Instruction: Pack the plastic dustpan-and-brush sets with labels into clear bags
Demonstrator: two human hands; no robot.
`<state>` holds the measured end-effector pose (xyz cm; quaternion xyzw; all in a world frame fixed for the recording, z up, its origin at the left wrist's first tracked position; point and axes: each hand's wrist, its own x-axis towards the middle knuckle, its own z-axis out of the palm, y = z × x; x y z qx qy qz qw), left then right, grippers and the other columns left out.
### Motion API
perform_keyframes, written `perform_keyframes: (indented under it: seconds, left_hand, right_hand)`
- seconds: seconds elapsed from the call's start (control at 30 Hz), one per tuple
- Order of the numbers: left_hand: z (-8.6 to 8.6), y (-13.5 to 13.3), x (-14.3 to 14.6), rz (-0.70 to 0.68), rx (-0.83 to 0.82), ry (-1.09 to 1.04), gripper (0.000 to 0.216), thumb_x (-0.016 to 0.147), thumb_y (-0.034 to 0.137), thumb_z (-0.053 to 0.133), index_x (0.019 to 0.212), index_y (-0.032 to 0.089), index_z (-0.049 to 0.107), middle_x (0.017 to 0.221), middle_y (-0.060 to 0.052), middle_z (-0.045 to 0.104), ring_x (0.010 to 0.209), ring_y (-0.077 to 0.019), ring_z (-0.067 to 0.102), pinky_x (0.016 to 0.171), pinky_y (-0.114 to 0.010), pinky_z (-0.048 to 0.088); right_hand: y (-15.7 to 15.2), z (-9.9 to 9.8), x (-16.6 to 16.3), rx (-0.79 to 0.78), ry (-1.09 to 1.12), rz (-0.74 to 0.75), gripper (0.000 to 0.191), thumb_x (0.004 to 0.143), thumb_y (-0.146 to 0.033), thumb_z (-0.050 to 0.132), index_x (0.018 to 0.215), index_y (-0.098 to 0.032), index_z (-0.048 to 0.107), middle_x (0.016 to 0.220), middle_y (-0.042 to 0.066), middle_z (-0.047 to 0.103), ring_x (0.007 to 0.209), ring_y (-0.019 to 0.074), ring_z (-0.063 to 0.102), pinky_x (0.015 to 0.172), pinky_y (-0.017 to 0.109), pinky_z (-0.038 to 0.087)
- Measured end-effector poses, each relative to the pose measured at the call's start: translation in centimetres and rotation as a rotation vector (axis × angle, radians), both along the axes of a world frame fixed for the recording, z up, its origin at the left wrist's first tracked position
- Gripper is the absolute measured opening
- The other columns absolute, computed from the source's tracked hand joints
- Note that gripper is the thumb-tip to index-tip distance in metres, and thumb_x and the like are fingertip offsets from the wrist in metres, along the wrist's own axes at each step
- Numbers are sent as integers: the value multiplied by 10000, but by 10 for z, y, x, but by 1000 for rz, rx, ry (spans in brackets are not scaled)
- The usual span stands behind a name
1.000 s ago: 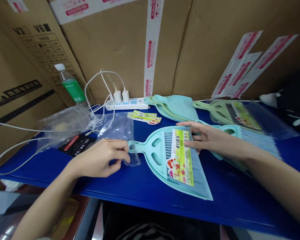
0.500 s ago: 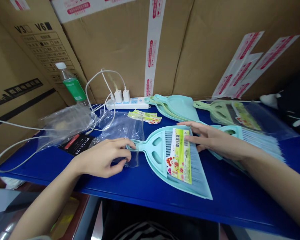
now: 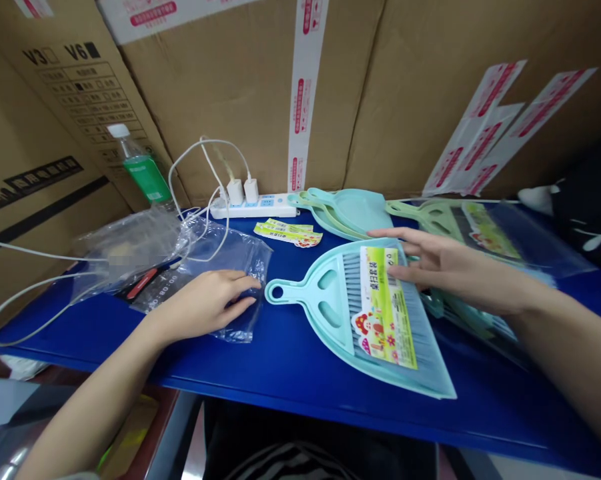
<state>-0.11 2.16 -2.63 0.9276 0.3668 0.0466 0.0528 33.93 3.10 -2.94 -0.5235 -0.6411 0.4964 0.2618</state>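
Right hand on dustpan's yellow-green label, writing unreadable

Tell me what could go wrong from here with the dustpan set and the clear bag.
The loose paper label card lies on the brush bristles in the light blue plastic dustpan, held only by the right hand; it could slide off. The thin clear plastic bag under the left hand is crumpled and may snag on the handle. White charger cables trail beside it and could tangle.

Teal dustpan set flat — clear bag beside
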Motion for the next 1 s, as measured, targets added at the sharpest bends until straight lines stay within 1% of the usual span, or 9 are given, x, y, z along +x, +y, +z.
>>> perform_keyframes:
  seconds: [0.1,0.2,0.3,0.43,0.5,0.57,0.73,0.83,1.0]
  left_hand:
    - [-1,1,-1,-8,6,48,228,931,236,483,1077,195,653,886,-40,674,733,-164,647,671,-275,491]
    - [-2,0,0,-32,25,72,237,920,236,518,1103,197,664,872,-38,654,730,-162,635,666,-269,483]
    - [-3,-1,1,-52,26,69,237,923,225,516,1097,202,677,869,-36,634,741,-158,627,673,-262,477]
    - [-4,-1,2,-64,14,68,273,934,194,486,1134,202,672,868,-37,622,734,-155,614,674,-262,474]
    - [-5,-1,3,-86,-14,34,294,940,175,461,1153,199,662,898,-44,629,770,-157,621,699,-264,481]
    - [-5,-1,4,-114,-50,-32,289,946,159,434,1108,192,670,929,-47,635,798,-151,625,717,-259,484]
    - [-5,-3,5,-103,-63,-143,261,947,150,397,954,178,656,873,-30,614,744,-135,601,680,-255,472]
    - [-6,-4,6,-84,-59,-169,224,942,139,393,952,173,614,889,-32,604,747,-131,590,681,-253,469]
    - [-11,-3,10,-149,-92,-221,188,926,108,398,969,169,571,916,-39,591,791,-133,583,703,-249,471]
  right_hand:
    - [-1,3,3,40,0,-30,892,654,-657,729,1401,-270,433,1230,130,650,1051,331,655,756,419,608]
    - [-1,2,2,31,15,-29,880,670,-630,733,1410,-271,420,1210,128,658,1063,335,649,783,444,601]
    - [-2,0,0,13,40,-13,881,671,-605,743,1419,-276,412,1188,121,669,1071,335,645,815,457,593]
    - [-3,1,-1,47,34,-39,853,684,-618,726,1409,-294,415,1188,120,669,1053,343,653,789,468,598]
    - [-3,1,-1,62,44,-53,854,690,-619,721,1411,-290,402,1195,124,663,1048,336,658,800,467,597]
    - [-4,1,-3,57,69,-44,857,697,-610,721,1414,-275,392,1185,126,666,1045,321,661,818,450,595]
    - [-4,-2,-9,5,74,-11,895,692,-593,731,1427,-234,370,1103,122,684,992,301,682,738,391,612]
    - [-4,-5,-11,-12,85,-19,920,676,-588,744,1428,-222,359,1112,127,675,990,295,682,713,362,613]
    - [-4,-12,-16,-1,128,-28,889,697,-573,733,1428,-222,367,1073,108,678,966,289,683,708,373,608]
